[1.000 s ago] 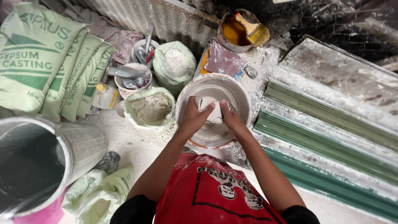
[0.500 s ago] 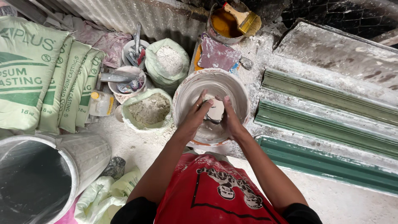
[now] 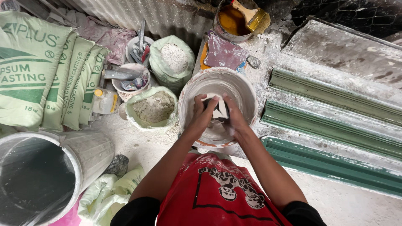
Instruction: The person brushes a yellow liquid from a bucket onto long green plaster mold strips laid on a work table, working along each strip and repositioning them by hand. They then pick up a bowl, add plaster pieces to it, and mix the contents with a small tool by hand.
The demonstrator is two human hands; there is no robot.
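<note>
The round white plaster-coated mixing bowl (image 3: pixel 217 106) sits on the dusty floor (image 3: pixel 142 146), between the green moulded profiles (image 3: pixel 331 125) and an open green sack of grey powder (image 3: pixel 153 108). Inside the bowl, the left hand (image 3: pixel 202 116) and right hand (image 3: pixel 234 117) jointly grasp a small white plaster piece (image 3: pixel 218 112), fingers curled around it.

White plaster-smeared bowl (image 3: pixel 217 86) with orange rim edge. Pale green sacks (image 3: pixel 37 71) with dark green stripes. Green mouldings (image 3: pixel 335 125), dusted white. Red shirt (image 3: pixel 213 192) with black-and-white print. Yellow-orange paint in tin (image 3: pixel 234 21), brush (image 3: pixel 253 14) with tan bristles. Pink-mauve scraper (image 3: pixel 224 53). White barrel (image 3: pixel 46 175), dark inside. Grey-beige powder in light green bag (image 3: pixel 153 109).
</note>
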